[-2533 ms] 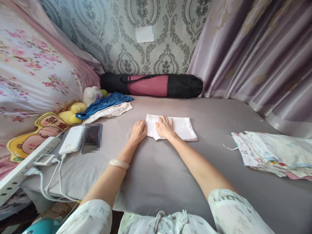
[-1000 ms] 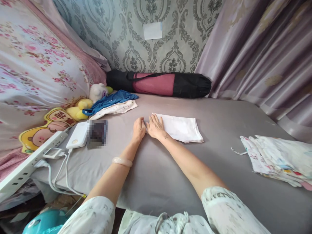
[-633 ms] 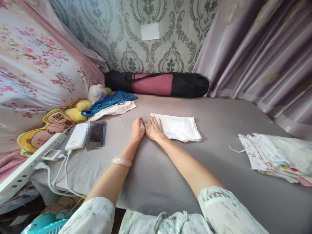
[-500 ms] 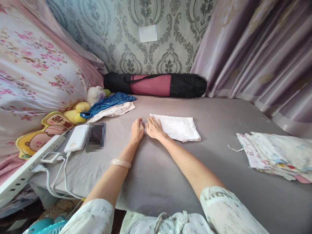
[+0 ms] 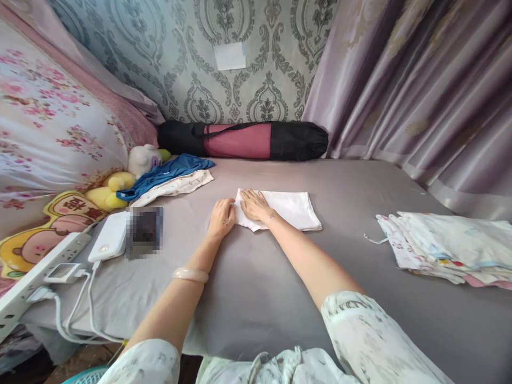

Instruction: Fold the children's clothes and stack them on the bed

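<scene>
A white cloth garment [image 5: 294,210], folded into a flat rectangle, lies in the middle of the grey sheet. Its exact kind does not show. My right hand [image 5: 255,206] presses flat on its left part, fingers stretched out and slightly spread. At the garment's left edge, my left hand [image 5: 222,217] has its fingers curled round the fabric, the tips partly hidden. A pale bangle [image 5: 191,274] circles my left wrist.
A stack of folded clothes [image 5: 452,245] lies at the right. Back left are a blue garment [image 5: 166,176] and soft toys [image 5: 116,189]. A power bank [image 5: 110,236] and power strip [image 5: 48,272] with cables sit at left. A black-and-red rolled bag [image 5: 240,141] lies along the wall.
My left hand has loosened from a tight fist and sits flatter at the garment's left edge. A lower-left corner of the fabric now shows between my hands. The view has shifted slightly right.
</scene>
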### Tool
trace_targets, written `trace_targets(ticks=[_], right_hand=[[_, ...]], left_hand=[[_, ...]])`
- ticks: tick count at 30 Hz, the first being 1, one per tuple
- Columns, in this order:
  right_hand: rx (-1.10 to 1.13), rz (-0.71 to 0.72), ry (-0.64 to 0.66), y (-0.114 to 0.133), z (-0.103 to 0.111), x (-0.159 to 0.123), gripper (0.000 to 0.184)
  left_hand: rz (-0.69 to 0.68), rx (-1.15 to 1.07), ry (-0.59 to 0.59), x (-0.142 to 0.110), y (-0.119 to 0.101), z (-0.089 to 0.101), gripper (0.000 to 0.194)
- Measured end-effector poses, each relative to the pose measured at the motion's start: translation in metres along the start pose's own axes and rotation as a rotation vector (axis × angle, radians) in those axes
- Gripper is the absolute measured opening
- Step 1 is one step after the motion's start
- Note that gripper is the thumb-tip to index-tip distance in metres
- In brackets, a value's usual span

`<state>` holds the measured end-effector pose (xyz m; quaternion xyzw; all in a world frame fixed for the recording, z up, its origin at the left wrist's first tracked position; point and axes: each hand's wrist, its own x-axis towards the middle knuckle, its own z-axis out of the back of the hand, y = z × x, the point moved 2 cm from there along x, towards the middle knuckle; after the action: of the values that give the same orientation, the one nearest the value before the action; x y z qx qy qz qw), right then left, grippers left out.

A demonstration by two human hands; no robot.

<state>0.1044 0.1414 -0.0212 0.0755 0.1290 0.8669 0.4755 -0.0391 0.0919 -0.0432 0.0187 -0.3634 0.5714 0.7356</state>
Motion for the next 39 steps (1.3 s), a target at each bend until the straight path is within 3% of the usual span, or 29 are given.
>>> trace_targets(ticks=[6,11,17,26,32,39], right_hand=[[0.045,-0.043,-0.050,-0.004,0.003,-0.004,0.056],[-0.027,-0.144,-0.180,-0.009,0.007,-0.032,0.057],[-0.067,-0.161,-0.172,-0.010,-0.002,-0.054,0.059],[-0.066,-0.167,-0.182,-0.008,0.002,-0.056,0.058],[-0.133,-0.229,-0.209,-0.033,0.015,-0.072,0.057],[-0.108,-0.295,-0.126,-0.052,0.008,-0.078,0.060]], left_hand=[[-0.073,0.009,0.069,0.000,-0.006,0.002,0.028],[-0.071,0.055,0.144,-0.001,-0.010,0.001,0.033],[-0.024,0.114,0.246,-0.002,-0.017,0.002,0.039],[-0.033,0.142,0.254,-0.004,-0.014,0.000,0.039],[-0.059,0.145,0.253,-0.004,-0.018,0.003,0.039],[-0.078,0.172,0.273,-0.004,-0.020,0.003,0.040]])
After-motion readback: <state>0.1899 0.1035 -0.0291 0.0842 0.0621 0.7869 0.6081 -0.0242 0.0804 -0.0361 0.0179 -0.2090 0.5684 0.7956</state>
